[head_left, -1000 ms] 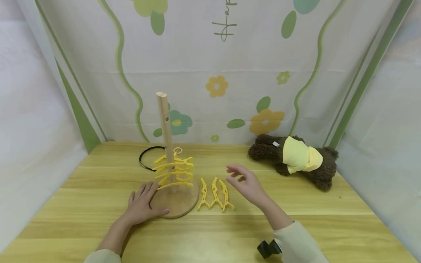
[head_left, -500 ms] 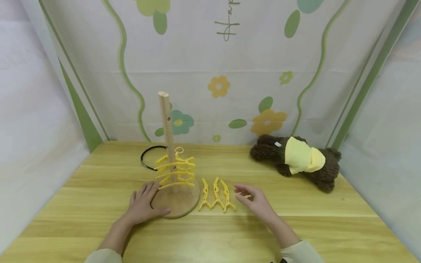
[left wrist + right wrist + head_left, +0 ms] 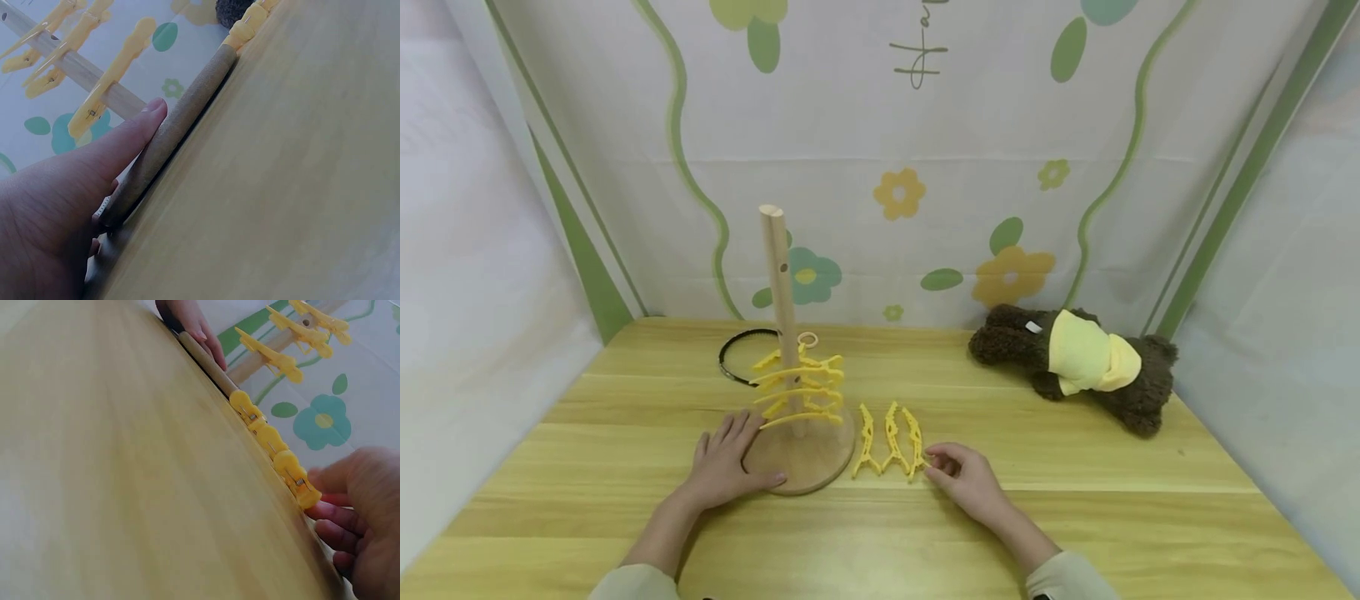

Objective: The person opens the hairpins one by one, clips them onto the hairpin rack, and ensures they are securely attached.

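Observation:
A wooden post (image 3: 781, 292) stands upright on a round wooden base (image 3: 805, 467). Several yellow alligator hair clips (image 3: 801, 398) are attached one above another low on the post. My left hand (image 3: 724, 467) rests on the base's left edge, its thumb (image 3: 134, 139) lying straight across the top and its fingers along the rim. Three more yellow clips lie side by side right of the base. With thumb and fingertips, my right hand (image 3: 968, 482) pinches the handle end of the rightmost clip (image 3: 306, 495), whose other end points away from me.
Behind the post lie a black hoop (image 3: 724, 354) and a small light ring (image 3: 808, 337). A dark brown plush toy in a yellow top (image 3: 1082, 354) lies at the back right of the wooden table (image 3: 1120, 500). A flower-printed cloth (image 3: 850, 100) hangs behind.
My right hand has come down and toward me, then left onto the rightmost clip's handle. The left hand stays on the base, and the clips lie as before.

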Available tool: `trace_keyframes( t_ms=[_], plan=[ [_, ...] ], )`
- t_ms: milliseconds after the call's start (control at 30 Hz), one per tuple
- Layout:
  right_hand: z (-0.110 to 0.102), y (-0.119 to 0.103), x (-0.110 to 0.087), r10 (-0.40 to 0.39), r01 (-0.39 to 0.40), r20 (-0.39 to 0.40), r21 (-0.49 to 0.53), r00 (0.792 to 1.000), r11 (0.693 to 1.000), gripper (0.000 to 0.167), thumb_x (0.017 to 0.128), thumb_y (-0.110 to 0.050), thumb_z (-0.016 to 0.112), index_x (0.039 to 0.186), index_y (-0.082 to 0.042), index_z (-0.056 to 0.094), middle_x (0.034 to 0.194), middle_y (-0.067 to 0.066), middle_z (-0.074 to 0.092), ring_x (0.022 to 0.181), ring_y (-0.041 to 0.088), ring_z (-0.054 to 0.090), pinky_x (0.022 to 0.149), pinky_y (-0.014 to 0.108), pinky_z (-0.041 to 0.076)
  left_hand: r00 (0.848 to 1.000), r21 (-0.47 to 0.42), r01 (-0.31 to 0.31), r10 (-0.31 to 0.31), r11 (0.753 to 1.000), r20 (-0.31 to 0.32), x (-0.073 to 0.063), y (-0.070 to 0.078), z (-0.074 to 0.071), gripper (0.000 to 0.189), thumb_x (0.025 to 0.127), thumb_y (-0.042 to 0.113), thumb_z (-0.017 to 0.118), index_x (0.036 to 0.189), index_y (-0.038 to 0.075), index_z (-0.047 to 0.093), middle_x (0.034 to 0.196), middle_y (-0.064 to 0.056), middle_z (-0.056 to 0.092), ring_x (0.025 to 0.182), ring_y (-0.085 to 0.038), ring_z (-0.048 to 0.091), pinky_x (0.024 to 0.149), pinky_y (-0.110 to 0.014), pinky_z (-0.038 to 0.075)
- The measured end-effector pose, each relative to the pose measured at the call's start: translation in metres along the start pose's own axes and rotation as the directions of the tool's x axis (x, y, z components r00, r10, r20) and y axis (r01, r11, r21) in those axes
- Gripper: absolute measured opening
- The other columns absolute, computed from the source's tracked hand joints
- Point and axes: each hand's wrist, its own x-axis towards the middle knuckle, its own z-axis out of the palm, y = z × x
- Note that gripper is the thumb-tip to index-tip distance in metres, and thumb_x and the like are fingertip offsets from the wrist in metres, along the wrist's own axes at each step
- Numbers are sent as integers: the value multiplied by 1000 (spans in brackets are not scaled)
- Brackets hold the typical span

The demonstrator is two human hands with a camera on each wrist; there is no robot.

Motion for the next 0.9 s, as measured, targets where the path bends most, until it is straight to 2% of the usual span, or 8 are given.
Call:
trace_keyframes(
  t_ms=[100, 233, 533, 633, 700, 800, 900],
  plan=[
    [2, 0, 0, 0, -1, -37, -48, 999, 999, 18, 76, -6, 65, 93, 1, 62, 71, -1, 54, 62, 9, 48, 53, 22, 42, 1000, 1, -1, 1, 1000, -1, 0, 1, -1, 95, 65, 60, 61, 136, 9, 24, 135, -25, 20, 122, -44, 8, 87, -64, 0],
    [3, -1, 1, 38, -45, -95, -71, 995, 996, 13, 76, -2, 64, 89, 0, 63, 70, -2, 54, 60, 9, 48, 53, 22, 42, 1000, 4, 1, -1, 1000, 1, 0, 2, -2, 95, 65, 61, 61, 136, 8, 25, 135, -25, 20, 122, -44, 8, 88, -64, 0],
    [-7, 3, 4, 66, -87, -191, -106, 979, 991, 14, 75, 1, 63, 89, 3, 63, 71, -1, 54, 63, 12, 50, 55, 23, 44, 1000, -3, -7, 7, 1000, -4, -1, 0, -1, 94, 66, 59, 61, 136, 9, 24, 136, -25, 19, 122, -45, 8, 87, -65, 0],
    [-12, 6, 5, 57, -82, -194, -126, 979, 989, 21, 75, -7, 66, 93, 3, 62, 76, 2, 56, 70, 15, 51, 61, 27, 44, 1000, -8, -4, 4, 1000, -4, -3, -1, -1, 92, 66, 58, 62, 136, 10, 24, 135, -26, 19, 122, -45, 8, 86, -65, 0],
    [-15, 8, 5, 61, -91, -174, -170, 983, 981, 29, 73, -18, 69, 95, 0, 62, 82, 2, 57, 76, 17, 51, 67, 30, 43, 1000, -4, -1, 1, 1000, 0, -3, -1, -1, 92, 66, 59, 61, 136, 11, 25, 135, -26, 19, 122, -45, 7, 86, -65, 0],
    [-16, 9, 4, 64, -99, -136, -270, 989, 958, 41, 67, -33, 73, 96, -6, 62, 90, 2, 54, 86, 19, 46, 74, 35, 38, 1000, -5, -3, 3, 1000, 2, -2, -1, -1, 92, 66, 59, 61, 136, 11, 25, 136, -26, 19, 122, -44, 7, 87, -64, 0],
    [-16, 9, 3, 54, -90, -112, -345, 992, 934, 44, 63, -38, 75, 93, -9, 62, 92, 2, 50, 88, 20, 41, 74, 37, 35, 1000, -10, -10, 10, 1000, 2, -1, 0, -1, 91, 67, 58, 61, 136, 11, 25, 136, -26, 19, 122, -44, 7, 87, -64, 0]
  ],
)
